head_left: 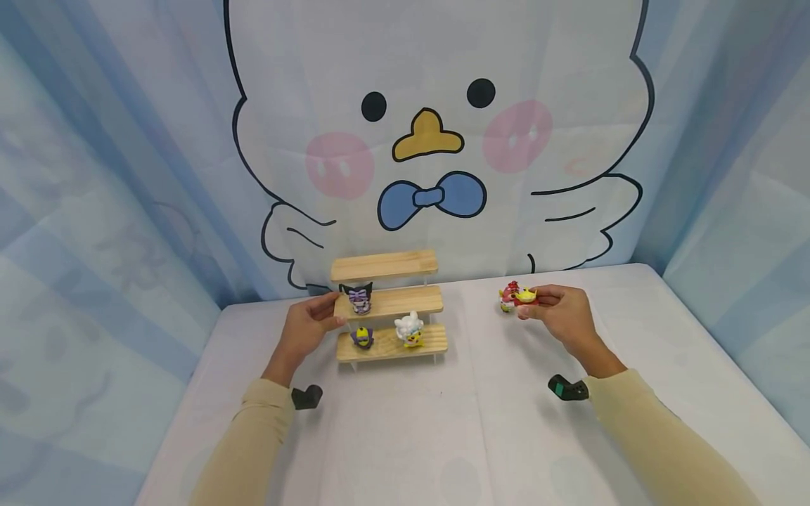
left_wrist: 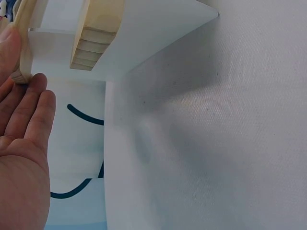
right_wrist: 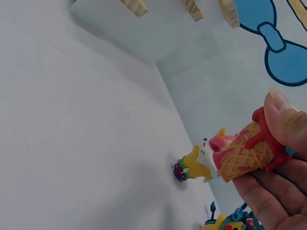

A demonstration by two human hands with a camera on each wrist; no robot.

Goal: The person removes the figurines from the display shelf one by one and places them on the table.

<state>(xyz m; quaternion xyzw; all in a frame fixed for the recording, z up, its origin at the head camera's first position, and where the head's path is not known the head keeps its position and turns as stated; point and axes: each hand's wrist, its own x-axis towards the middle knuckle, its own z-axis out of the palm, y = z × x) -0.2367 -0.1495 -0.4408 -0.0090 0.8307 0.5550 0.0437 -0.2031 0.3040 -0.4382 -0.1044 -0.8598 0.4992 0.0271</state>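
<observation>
Pale blue curtains (head_left: 95, 232), cartoon bird print (head_left: 432, 133), white-covered table (head_left: 405, 443).

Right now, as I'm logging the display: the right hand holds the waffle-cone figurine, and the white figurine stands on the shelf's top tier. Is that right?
Not quite: the head view shows the white figurine on the bottom tier, not the top tier. The rest holds: the right hand grips the waffle-cone figurine.
</observation>
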